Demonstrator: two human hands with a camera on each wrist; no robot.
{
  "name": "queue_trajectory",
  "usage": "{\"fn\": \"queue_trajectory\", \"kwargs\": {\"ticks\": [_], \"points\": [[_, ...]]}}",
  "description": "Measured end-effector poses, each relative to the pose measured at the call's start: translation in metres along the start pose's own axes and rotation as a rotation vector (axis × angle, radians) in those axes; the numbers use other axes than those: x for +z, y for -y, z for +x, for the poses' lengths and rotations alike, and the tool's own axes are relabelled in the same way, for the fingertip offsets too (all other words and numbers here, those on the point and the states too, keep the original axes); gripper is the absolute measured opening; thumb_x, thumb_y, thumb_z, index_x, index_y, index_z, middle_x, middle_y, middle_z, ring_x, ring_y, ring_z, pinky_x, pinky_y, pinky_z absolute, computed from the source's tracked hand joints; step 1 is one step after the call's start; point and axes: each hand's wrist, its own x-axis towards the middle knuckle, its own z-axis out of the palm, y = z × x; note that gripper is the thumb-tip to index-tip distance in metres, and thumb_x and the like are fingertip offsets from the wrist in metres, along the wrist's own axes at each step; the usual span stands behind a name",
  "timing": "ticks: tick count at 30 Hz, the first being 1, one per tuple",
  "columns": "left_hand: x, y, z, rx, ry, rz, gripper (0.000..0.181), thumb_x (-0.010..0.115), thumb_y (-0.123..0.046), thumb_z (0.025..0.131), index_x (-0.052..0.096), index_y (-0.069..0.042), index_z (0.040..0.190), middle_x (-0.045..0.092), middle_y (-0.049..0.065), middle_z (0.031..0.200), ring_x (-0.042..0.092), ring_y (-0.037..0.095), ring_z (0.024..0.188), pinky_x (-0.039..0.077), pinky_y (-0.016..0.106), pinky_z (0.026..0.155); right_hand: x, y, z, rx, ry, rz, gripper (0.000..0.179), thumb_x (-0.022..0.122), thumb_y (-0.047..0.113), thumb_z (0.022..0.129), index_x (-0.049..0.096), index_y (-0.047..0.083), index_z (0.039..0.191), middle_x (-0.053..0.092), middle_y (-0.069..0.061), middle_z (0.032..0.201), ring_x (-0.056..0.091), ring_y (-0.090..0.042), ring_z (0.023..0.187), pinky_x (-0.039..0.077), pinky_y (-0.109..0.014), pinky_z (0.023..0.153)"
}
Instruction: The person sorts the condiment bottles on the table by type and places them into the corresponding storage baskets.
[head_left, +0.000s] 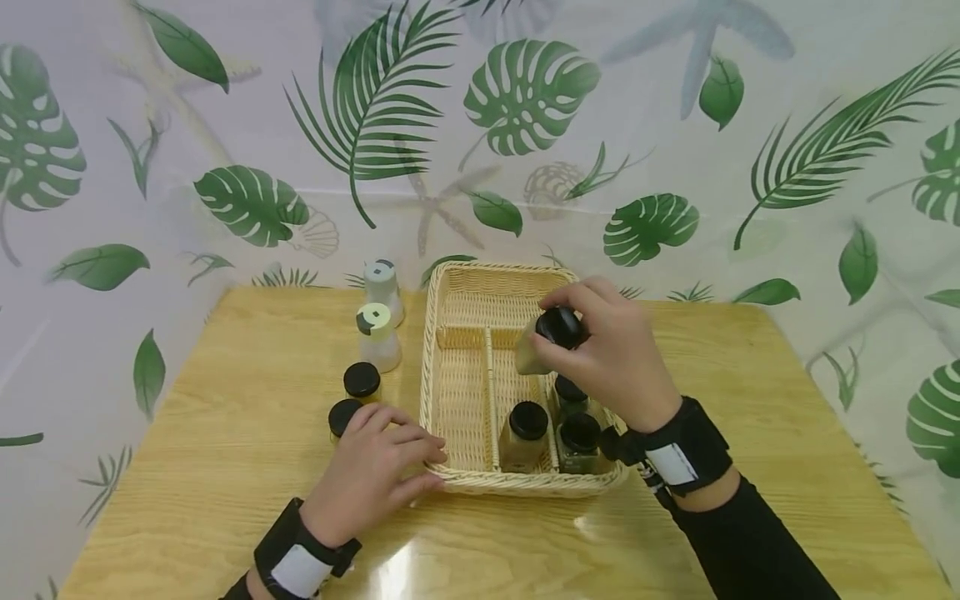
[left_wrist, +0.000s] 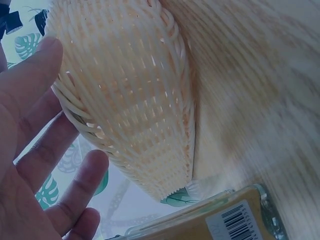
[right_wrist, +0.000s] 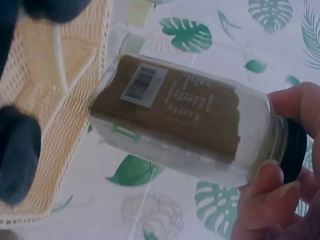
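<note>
My right hand (head_left: 618, 350) grips a glass jar (right_wrist: 170, 117) by its black lid and neck. In the head view this jar hangs tilted over the divided wicker basket (head_left: 431, 350); the right wrist view shows its brown label with a barcode and pale contents. At the basket's near left corner, my left hand (head_left: 382, 467) holds the rim, thumb outside and some fingertips over the edge. Inside the basket, a black-lidded jar (head_left: 525, 437) stands in the middle near compartment. Two more, a front jar (head_left: 579, 442) and a rear jar (head_left: 572, 396), stand in the right compartment.
Left of the basket, a line of jars stands on the wooden table (head_left: 247, 400): a white-lidded jar (head_left: 382, 292), a pale-yellow-lidded jar (head_left: 378, 342), and two black-lidded jars (head_left: 362, 381). A leaf-patterned cloth (head_left: 420, 117) hangs behind the table.
</note>
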Motion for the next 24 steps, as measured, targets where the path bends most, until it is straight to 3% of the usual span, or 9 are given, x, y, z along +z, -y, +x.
{"fn": "queue_trajectory", "kwargs": {"ticks": [8,24], "points": [[-0.003,0.002,0.003,0.004,0.004,0.006,0.026,0.069,-0.05,0.079,0.072,-0.028,0.092,0.066,-0.014,0.101,0.048,0.015,0.098,0.034,0.043,0.093,0.017,0.007,0.002,0.037,0.146,-0.022,0.029,0.072,0.036,0.081,0.063,0.016,0.101,0.056,0.003,0.095,0.051,-0.011,0.076,0.048,-0.027,0.056],[-0.004,0.003,0.002,-0.007,0.027,0.011,0.025,0.07,-0.049,0.079,0.072,-0.028,0.093,0.066,-0.015,0.102,0.048,0.014,0.097,0.033,0.043,0.094,0.036,-0.003,-0.004,0.134,0.281,-0.072,0.032,0.074,0.04,0.077,0.061,0.017,0.095,0.052,0.001,0.089,0.047,-0.014,0.07,0.044,-0.029,0.055]]}}
